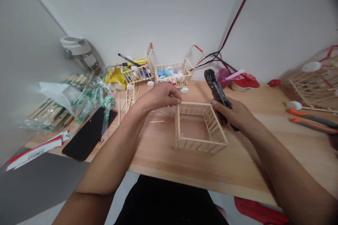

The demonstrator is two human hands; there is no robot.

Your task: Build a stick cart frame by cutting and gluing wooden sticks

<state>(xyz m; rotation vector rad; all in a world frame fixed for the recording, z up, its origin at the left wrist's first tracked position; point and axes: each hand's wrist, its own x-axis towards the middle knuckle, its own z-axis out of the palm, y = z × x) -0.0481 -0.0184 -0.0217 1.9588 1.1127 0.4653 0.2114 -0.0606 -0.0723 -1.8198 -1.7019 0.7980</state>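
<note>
Head cam view here, looking down at a light, smooth-grained wooden desk [158, 158]. Right in the middle, around 12 o'clock, sits an open square frame [200, 144] of thin wooden sticks, with slatted sides and nothing across the top. My left hand [158, 98] is loosely curled at the frame's far left corner, and I can't tell if the fingertips [179, 100] actually touch it or grip anything. My right hand [236, 116] is closed firmly around a ribbed black hand tool [218, 91], which stands tilted up at the frame's right side.

At 10 o'clock there's a crinkly clear plastic bag [71, 103] of bundled sticks, with a black smartphone [88, 133] beside it. Past that, near 11 o'clock, are two finished stick baskets [173, 74] holding plastic bottle caps [163, 74]. Two orange-handled tools [311, 121] lie at 2 o'clock, below a bigger stick structure [314, 84]. A red-and-black cable [235, 17] runs down the smooth white wall [148, 14].
</note>
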